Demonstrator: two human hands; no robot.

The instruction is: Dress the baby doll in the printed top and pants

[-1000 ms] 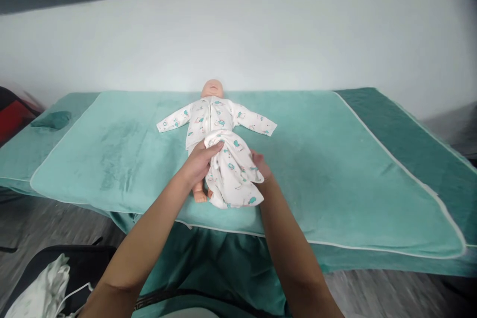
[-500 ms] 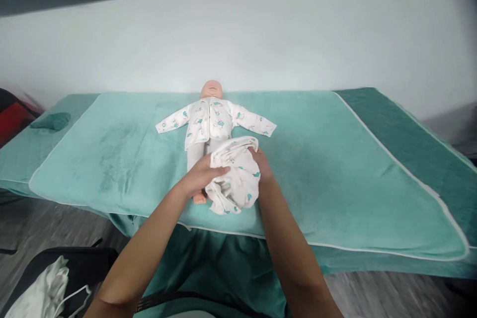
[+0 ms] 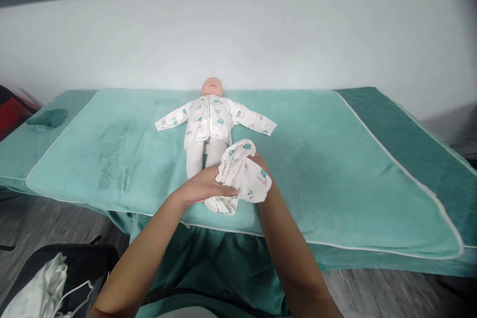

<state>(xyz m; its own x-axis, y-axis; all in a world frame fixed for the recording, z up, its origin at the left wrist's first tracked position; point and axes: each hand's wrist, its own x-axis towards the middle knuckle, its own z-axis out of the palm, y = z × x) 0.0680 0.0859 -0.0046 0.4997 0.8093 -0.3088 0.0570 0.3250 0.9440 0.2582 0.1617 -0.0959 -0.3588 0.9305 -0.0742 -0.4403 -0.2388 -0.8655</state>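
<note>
A baby doll (image 3: 211, 87) lies on its back on the green bed, its head toward the wall. It wears a white printed jacket (image 3: 208, 118) with the sleeves spread out, and pale grey leggings (image 3: 195, 157) or cloth legs show below. Over its lower legs, white printed baby pants (image 3: 251, 181) are bunched up between my hands. My left hand (image 3: 203, 186) grips their left side with the thumb on top. My right hand (image 3: 259, 159) holds the right side, its fingers mostly hidden by the cloth. The doll's feet are largely covered.
The bed (image 3: 316, 159) carries a green sheet with white piping and stands against a white wall (image 3: 238, 35). A face hole (image 3: 48, 117) is at its left end. Lower left, a black chair (image 3: 91, 263) holds a pale cloth (image 3: 39, 288).
The pants have been bunched up more tightly and turned between my hands. My left hand has moved slightly down, and more of the doll's legs shows.
</note>
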